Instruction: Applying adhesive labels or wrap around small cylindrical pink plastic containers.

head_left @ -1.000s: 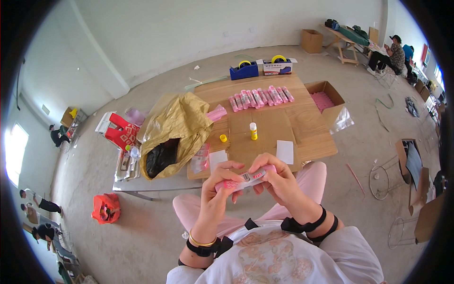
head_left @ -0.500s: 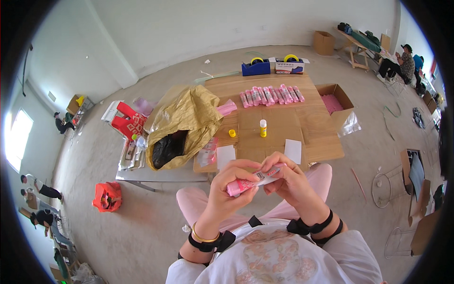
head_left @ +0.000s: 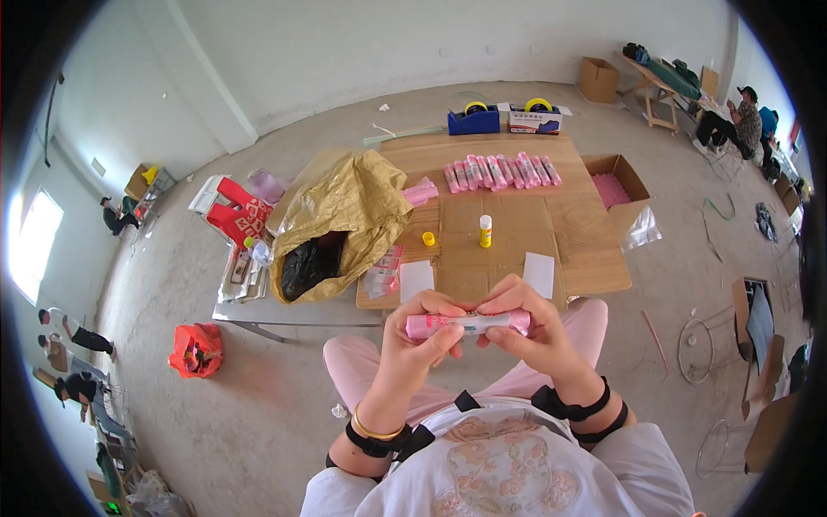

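A pink roll [head_left: 469, 325] wrapped in a printed paper label lies level between my two hands, above my lap. My left hand [head_left: 424, 338] grips its left end, thumb on the front; my right hand [head_left: 530, 332] grips the right end the same way. Beyond them a cardboard sheet [head_left: 457, 269] lies on the wooden table. An uncapped glue stick [head_left: 486, 233] stands upright on it, its yellow cap [head_left: 428, 239] to the left. White paper slips lie at left [head_left: 417, 282] and right [head_left: 539, 275]. Several labelled pink rolls [head_left: 502, 172] form a row farther back.
A gold woven sack [head_left: 366, 194] with a black bag inside covers the table's left side. Tape dispensers, one blue [head_left: 473, 122] and one in a box [head_left: 536, 121], stand at the back. An open carton [head_left: 636, 183] of pink rolls is at right, a red bag [head_left: 195, 351] on the floor.
The pink roll has turned from slanting up to the right to lying level. Its label now wraps round it, and both thumbs press on its near side.
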Tool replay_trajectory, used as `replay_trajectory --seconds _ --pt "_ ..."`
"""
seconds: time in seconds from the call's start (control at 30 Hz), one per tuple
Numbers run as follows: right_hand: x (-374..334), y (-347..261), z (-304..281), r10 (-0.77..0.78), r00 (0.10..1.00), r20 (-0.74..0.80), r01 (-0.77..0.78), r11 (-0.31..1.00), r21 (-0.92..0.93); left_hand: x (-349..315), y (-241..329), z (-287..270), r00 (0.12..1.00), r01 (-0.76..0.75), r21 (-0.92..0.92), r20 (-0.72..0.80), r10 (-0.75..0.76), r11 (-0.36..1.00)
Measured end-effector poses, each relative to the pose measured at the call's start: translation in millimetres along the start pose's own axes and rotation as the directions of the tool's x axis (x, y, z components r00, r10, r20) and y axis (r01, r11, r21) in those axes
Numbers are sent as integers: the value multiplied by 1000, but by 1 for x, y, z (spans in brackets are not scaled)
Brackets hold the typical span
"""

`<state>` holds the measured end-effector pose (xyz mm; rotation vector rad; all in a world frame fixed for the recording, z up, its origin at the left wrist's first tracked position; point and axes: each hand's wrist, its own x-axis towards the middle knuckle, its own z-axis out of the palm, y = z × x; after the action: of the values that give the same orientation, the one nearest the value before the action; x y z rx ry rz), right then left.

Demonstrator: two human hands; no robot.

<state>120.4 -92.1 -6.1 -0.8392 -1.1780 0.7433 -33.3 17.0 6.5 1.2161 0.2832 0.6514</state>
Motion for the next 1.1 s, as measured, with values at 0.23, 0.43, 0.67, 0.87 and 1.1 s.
replay_trajectory --seconds 0.23,0.43,0.67,0.87,1.1 --pt "-3 10 -2 94 996 10 -94 974 207 -1 -5 5 980 -189 -67 51 193 980" --pt "-2 -1 6 197 980 20 -195 940 281 0 -4 -5 981 -186 -2 58 186 982" --pt "-5 4 10 -96 993 70 99 994 -48 6 -1 4 958 -283 -19 -63 281 959" --pt "-5 7 14 19 1000 17 -22 973 232 3 2 0 936 -349 99 -2 351 932" --pt "-5 16 12 58 998 29 -63 966 252 5 4 -5 930 -354 211 -23 367 911"
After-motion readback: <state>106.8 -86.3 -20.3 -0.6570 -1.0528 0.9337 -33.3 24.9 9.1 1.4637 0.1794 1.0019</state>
